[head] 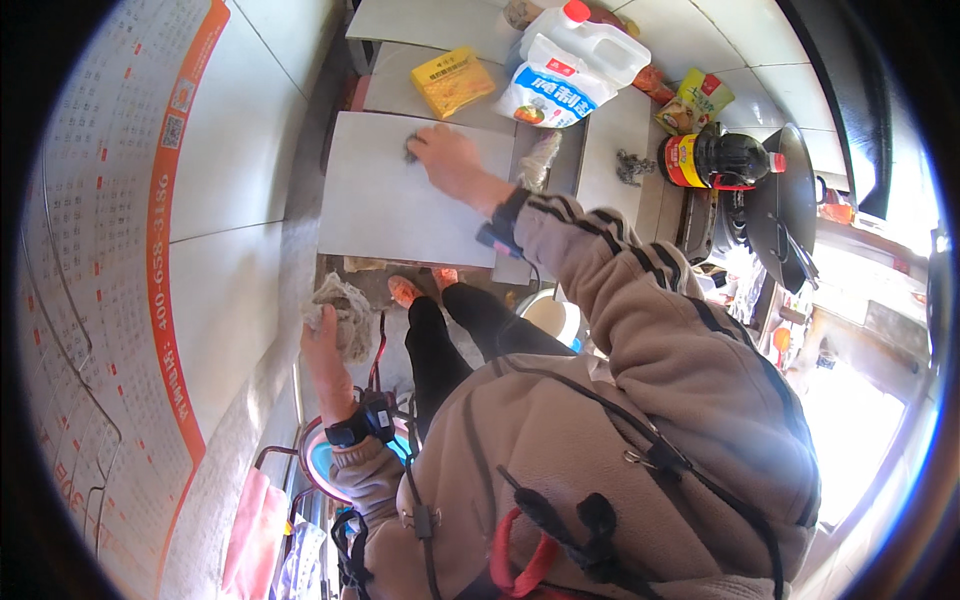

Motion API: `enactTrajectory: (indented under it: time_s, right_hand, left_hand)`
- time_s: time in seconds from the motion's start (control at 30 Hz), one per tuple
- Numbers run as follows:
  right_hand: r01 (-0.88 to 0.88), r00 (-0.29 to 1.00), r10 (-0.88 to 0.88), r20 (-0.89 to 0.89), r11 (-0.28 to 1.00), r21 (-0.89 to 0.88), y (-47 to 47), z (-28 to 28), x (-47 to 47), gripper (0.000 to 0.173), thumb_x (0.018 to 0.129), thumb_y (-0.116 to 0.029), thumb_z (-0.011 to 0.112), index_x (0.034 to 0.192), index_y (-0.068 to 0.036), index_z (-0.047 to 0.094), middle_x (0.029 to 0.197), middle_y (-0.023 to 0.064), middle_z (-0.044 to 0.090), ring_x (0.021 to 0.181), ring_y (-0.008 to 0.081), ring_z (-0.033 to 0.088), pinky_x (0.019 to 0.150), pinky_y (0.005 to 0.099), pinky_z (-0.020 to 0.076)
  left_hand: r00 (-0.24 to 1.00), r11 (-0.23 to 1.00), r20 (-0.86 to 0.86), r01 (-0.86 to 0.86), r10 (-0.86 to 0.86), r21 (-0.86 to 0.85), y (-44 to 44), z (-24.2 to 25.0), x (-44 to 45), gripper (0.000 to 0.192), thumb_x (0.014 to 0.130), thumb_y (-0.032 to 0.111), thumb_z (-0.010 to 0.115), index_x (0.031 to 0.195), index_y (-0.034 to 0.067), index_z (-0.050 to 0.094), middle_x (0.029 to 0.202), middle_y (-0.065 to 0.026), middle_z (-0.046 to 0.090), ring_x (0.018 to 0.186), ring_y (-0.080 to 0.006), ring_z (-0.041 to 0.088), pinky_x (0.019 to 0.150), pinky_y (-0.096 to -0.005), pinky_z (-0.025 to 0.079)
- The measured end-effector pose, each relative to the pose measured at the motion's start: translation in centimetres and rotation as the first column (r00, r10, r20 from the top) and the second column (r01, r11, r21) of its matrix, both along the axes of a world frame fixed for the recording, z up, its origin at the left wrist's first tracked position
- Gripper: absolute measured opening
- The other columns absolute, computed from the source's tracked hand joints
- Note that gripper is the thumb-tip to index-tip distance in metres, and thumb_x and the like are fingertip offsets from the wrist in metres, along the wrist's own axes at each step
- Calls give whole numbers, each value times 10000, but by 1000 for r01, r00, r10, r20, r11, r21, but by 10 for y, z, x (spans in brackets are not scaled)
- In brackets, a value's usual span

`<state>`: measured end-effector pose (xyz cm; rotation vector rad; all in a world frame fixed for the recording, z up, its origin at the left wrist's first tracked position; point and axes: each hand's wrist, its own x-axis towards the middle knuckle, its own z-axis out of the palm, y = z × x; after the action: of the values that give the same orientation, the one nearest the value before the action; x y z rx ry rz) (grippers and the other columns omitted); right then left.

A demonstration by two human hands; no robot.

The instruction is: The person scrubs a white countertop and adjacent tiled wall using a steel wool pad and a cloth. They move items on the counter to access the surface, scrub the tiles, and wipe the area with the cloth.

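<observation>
My right hand (448, 160) is on a pale rectangular board or tile slab (405, 202), near its far edge. Its fingers are closed on a dark wire scouring pad (411, 148), mostly covered by the fingertips. Below the slab's near left corner, my left hand (322, 349) holds a crumpled greyish rag (349, 315) beside the wall. A second dark wire scouring pad (634, 166) lies on the tiles to the right of the slab.
Behind the slab stand a yellow box (452, 81), a white printed bag (551, 94) and a plastic jug (619, 54). To the right are a dark sauce bottle (724, 159) and a wok (784, 210). A white bucket (553, 315) is below; the tiled wall (225, 157) rises at left.
</observation>
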<state>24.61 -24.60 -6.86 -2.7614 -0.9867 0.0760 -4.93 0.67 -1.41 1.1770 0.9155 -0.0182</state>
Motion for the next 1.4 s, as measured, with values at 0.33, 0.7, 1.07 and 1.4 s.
enactTrajectory:
  time_s: [0.33,0.7,1.07,1.4]
  right_hand:
    - [249,968,-249,28,968,-10,-68,18,-15,380,859,-40,698,1231,-103,744,1206,91,679,1189,336,652,899,470,617]
    - [78,965,-49,-258,991,106,-69,25,-43,286,891,-193,796,1173,-146,794,1151,59,672,1129,310,664,903,481,594]
    - [157,982,-145,-125,983,93,-35,51,55,277,864,-360,856,960,-121,753,1240,71,717,1089,347,714,848,494,568]
    - [342,911,-356,-209,934,-99,-27,54,71,483,859,-392,843,1258,-133,763,1436,172,657,1262,385,675,951,539,580]
  left_hand:
    - [999,999,0,33,-33,11,5,9,10,506,1082,319,737,1453,-16,664,1336,-103,727,1198,-190,676,1046,-363,527]
    - [997,992,-31,68,-65,110,2,13,20,641,1057,348,754,1493,-96,598,1407,-158,683,1242,-240,656,1085,-378,508]
    - [971,955,-33,239,-237,178,12,-1,-4,488,1127,266,641,1577,85,590,1546,-279,510,1415,-379,527,1177,-431,445]
    - [1000,1000,3,7,-7,24,6,12,8,467,1090,286,730,1437,-19,657,1268,-78,738,1093,-174,711,952,-340,573]
